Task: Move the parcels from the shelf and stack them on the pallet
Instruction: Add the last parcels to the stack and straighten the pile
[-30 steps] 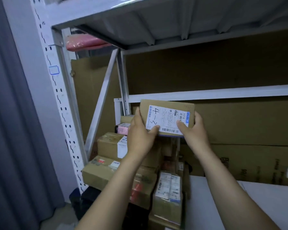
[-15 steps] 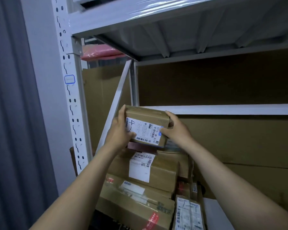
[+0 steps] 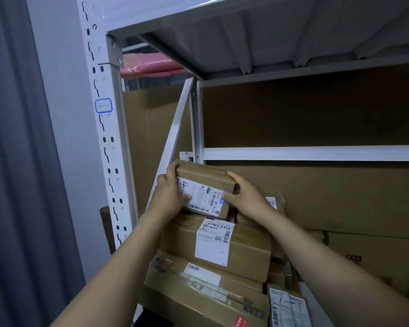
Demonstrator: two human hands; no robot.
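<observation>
Cardboard, paper, painted metal, cloth.
The small parcel (image 3: pixel 204 177) is matt brown cardboard with a smooth white paper label (image 3: pixel 198 197). The shelf upright (image 3: pixel 102 138) is smooth painted metal. The bottom parcel (image 3: pixel 175 303) carries glossy clear tape (image 3: pixel 203 287). The curtain (image 3: pixel 14 161) is grey cloth, the pink bundle (image 3: pixel 149 66) shiny plastic.

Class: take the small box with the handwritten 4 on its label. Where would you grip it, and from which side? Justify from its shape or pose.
Grip the small box by its two short ends, one hand from each side, as the left hand and right hand do. It is wider than tall, nothing crowds its ends, and a larger box lies close beneath it.
</observation>
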